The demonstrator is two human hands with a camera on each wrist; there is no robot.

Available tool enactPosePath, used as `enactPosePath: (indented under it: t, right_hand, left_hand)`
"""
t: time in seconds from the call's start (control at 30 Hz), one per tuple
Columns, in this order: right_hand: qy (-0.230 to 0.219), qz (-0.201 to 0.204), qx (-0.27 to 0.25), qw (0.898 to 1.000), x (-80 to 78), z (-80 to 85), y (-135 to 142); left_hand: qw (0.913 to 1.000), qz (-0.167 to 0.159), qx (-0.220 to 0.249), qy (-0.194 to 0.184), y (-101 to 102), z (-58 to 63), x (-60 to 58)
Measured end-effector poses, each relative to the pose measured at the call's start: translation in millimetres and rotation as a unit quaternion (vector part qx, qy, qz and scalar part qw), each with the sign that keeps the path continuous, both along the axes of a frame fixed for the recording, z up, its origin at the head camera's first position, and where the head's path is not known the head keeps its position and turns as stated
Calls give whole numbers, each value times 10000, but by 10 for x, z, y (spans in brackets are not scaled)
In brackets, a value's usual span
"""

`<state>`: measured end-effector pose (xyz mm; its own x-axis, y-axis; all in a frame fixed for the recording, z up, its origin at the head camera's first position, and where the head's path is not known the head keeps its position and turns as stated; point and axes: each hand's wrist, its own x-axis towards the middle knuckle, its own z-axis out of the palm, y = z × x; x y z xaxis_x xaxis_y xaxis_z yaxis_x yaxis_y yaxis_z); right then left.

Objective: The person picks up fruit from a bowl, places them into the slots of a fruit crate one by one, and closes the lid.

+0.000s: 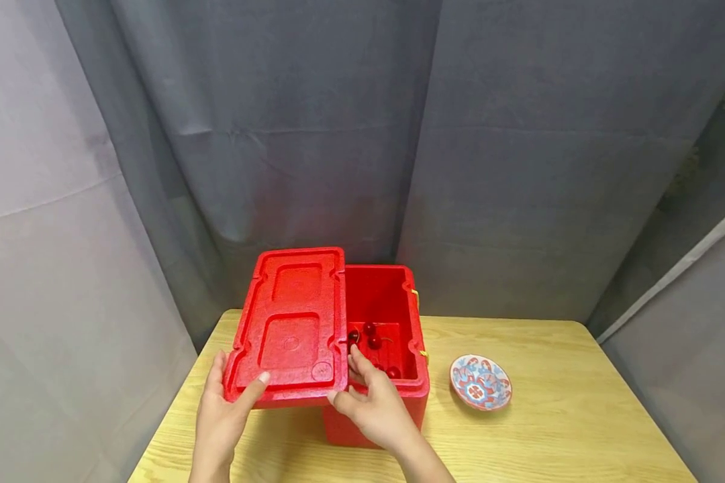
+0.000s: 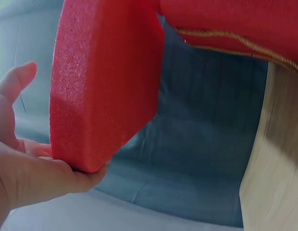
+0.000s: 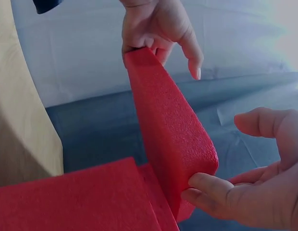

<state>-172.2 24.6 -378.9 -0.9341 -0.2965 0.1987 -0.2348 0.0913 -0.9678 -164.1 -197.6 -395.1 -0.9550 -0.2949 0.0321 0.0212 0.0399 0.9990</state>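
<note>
A red foam lid (image 1: 291,322), with two recessed panels on top, covers the left part of a red foam box (image 1: 419,389) and juts out past its left side. My left hand (image 1: 225,406) holds the lid's near left corner, fingers beneath it and thumb raised over the top. At the near right corner, my right hand (image 1: 371,406) holds the lid with its fingers against the edge, the thumb standing off it in the right wrist view. Several dark red cherries (image 1: 374,341) lie on the box floor; the lid hides the box's left part.
To the right of the box, a small dish (image 1: 480,382) with a red and blue pattern stands on the wooden table (image 1: 556,409). Yellow cord (image 1: 424,355) shows at the box's right side. Grey curtains (image 1: 519,168) hang behind and on both sides.
</note>
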Motion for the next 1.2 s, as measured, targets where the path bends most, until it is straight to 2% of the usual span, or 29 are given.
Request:
enactPosePath:
  t: [0.43,0.53,0.8,1.03,1.2]
  right_hand:
    - [215,-885,546,9943,14,56,280]
    - [127,-1055,674,9921,9,66,334]
    - [-203,-1297,516,9900,-61,97,540]
    - [-410,-1564,485,9856,-114,133,730]
    - [-385,-1778,444,9823,-150,163,832]
  left_hand:
    - [9986,-160,105,484,305,-32,-59]
    - [9984,-158,69,543,372,-38,-79]
    - [9970,-319,86,695,559,-57,-153]
    - [9932,-656,80,962,691,-22,-210]
    - [9938,-771,-230,766,728,-10,-273]
